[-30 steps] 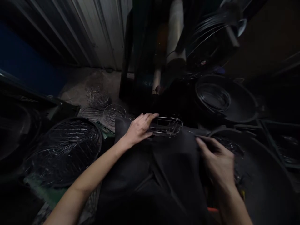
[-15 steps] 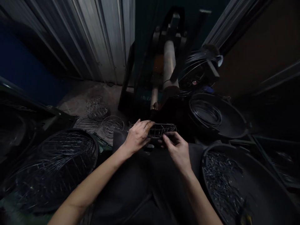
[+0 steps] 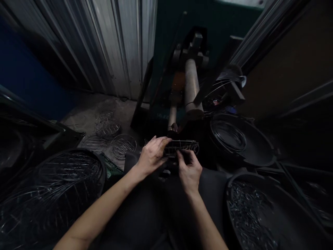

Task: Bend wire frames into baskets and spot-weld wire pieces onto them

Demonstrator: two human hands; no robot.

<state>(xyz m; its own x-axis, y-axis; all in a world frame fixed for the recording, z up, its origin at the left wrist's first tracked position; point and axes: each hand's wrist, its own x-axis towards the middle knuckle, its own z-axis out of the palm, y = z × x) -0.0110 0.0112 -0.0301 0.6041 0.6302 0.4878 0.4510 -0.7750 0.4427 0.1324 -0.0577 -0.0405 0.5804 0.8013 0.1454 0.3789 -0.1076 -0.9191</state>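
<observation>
A small round wire basket (image 3: 183, 143) of thin metal rods is held in front of me, below the machine's lower arm. Around its left side my left hand (image 3: 153, 154) is closed, thumb below and fingers over the top. My right hand (image 3: 189, 168) is closed in a pinch at the basket's near side, fingertips among the rods. Whatever those fingertips hold is too dark and small to make out.
A machine with a thick metal cylinder (image 3: 191, 83) stands ahead. Wire frames fill a tub (image 3: 102, 170) at left; more wire baskets (image 3: 106, 125) lie on the floor. At right are a pan (image 3: 260, 139) with coiled wire and a tub (image 3: 283, 208) of short wire pieces.
My right hand has moved left and slightly down along the basket's near side. My left hand keeps its hold. The view has tilted up a little.
</observation>
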